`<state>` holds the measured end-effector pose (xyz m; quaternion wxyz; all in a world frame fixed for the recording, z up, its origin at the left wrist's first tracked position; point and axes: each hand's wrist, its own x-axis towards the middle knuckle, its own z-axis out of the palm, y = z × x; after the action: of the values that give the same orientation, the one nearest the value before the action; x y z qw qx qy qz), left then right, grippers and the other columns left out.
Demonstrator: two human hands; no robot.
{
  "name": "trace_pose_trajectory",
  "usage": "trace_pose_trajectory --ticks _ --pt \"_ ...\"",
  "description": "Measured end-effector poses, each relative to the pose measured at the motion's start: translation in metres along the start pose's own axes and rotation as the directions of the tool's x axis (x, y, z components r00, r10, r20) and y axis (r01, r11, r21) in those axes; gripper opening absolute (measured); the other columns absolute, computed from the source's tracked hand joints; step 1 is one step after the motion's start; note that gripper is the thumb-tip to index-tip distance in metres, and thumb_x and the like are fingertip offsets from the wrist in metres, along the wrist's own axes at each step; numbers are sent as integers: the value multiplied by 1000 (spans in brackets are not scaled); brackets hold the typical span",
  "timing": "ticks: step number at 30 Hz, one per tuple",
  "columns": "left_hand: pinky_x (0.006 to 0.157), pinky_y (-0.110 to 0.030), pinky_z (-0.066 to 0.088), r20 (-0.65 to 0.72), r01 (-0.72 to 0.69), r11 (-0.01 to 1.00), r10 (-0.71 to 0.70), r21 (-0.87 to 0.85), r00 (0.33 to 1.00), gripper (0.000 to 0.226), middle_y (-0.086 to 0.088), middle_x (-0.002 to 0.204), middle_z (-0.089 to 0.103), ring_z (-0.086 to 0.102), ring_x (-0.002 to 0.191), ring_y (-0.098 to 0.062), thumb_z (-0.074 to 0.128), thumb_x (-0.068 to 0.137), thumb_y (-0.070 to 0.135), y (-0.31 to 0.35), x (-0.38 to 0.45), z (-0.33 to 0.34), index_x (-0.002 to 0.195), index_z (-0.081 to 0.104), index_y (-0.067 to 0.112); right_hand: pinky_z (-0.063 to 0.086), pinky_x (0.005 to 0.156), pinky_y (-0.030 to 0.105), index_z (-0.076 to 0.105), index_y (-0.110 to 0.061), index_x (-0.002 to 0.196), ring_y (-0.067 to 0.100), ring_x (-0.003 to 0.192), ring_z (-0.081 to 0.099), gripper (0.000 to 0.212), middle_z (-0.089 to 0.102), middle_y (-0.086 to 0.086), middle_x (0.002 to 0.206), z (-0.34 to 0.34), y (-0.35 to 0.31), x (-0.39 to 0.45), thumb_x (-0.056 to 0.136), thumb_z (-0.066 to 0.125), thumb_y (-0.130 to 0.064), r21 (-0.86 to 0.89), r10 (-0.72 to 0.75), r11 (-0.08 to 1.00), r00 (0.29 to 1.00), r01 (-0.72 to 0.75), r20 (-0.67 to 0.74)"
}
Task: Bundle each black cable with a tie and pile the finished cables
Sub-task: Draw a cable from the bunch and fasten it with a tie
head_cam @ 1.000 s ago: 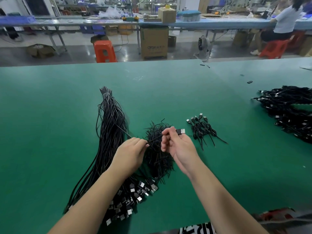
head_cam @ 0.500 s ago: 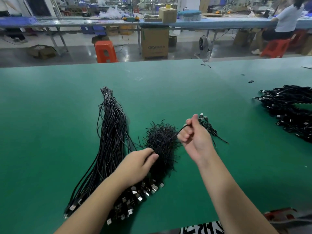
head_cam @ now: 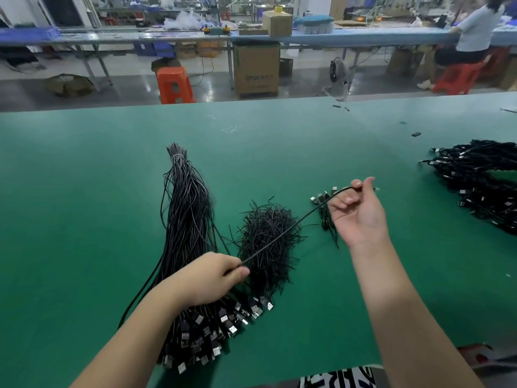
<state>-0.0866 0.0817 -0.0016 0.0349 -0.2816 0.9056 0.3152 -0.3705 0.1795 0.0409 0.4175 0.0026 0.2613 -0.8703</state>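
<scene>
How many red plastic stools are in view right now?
2. One stool stands on the floor beyond the green table, left of the cardboard box. The other stool is far right, under the seated person; more may be hidden.

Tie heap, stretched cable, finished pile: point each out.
Tie heap (head_cam: 265,236), head view, middle of the tangle.
Stretched cable (head_cam: 305,218), head view, span between hands.
Finished pile (head_cam: 481,186), head view, its dense middle.
</scene>
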Motion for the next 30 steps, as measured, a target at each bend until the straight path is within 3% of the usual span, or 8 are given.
trace_pose_trajectory --ticks 6,14,19,21,23,25,27,30 --pt "51 -18 40 -420 -52 999 41 -16 907 40 11 57 56 51 50 -5 45 97 55 -32 -12 -35 71 56 27 31 45 18 54 -18 64 5 44 37 52 36 -9 51 -10 -39 10 106 40 -47 124 -91 988 995 94 -36" --pt "47 -23 32 -398 51 997 -73 -66 915 48 10 45 44 38 42 -5 57 92 58 -47 -15 -54 65 59 18 29 47 20 57 -18 65 7 46 37 53 38 -8 52 -13 -51 15 107 38 -43 41 -164 985 986 166 -41" --pt "57 -29 38 -492 372 917 -260 143 831 25 9 67 60 59 67 -15 54 99 31 -66 -2 -64 76 60 25 31 47 21 57 -17 77 9 49 37 43 40 -6 56 -25 -56 18 108 35 -37 -29 -181 983 981 180 -66" --pt "70 -33 42 -509 392 919 -349 -24 787 26 5 86 65 62 86 -22 46 103 20 -80 4 -60 84 63 14 32 48 21 58 -16 83 10 50 37 41 41 -6 58 -29 -57 18 108 34 -38 -95 -177 981 981 170 -74" --pt "78 -35 48 -476 229 853 -463 -469 748 34 -4 78 67 68 84 -25 42 107 23 -89 7 -56 84 63 9 34 48 21 60 -15 88 10 52 38 40 43 -5 59 -31 -54 18 108 34 -39 -199 -162 969 984 146 -72" --pt "72 -38 56 -367 12 557 -564 -831 740 38 -5 60 52 64 61 -23 40 108 31 -85 11 -55 88 60 6 39 49 23 61 -13 92 11 55 43 41 47 -5 62 -31 -46 15 108 35 -41 -317 -151 940 987 127 -52" --pt "43 -25 42 -262 -67 349 -551 -935 792 43 0 55 31 36 42 -15 38 107 42 -75 13 -58 95 57 6 50 58 26 63 -12 94 13 64 55 42 58 -2 71 -27 -34 12 107 36 -42 -435 -161 889 987 144 -1" --pt "40 -22 23 -282 -20 501 -454 -865 845 51 6 56 29 23 43 -10 40 104 51 -54 19 -66 101 59 4 57 82 35 58 -11 97 25 94 72 38 71 7 89 -15 -16 5 108 35 -39 -477 -147 861 984 176 97"
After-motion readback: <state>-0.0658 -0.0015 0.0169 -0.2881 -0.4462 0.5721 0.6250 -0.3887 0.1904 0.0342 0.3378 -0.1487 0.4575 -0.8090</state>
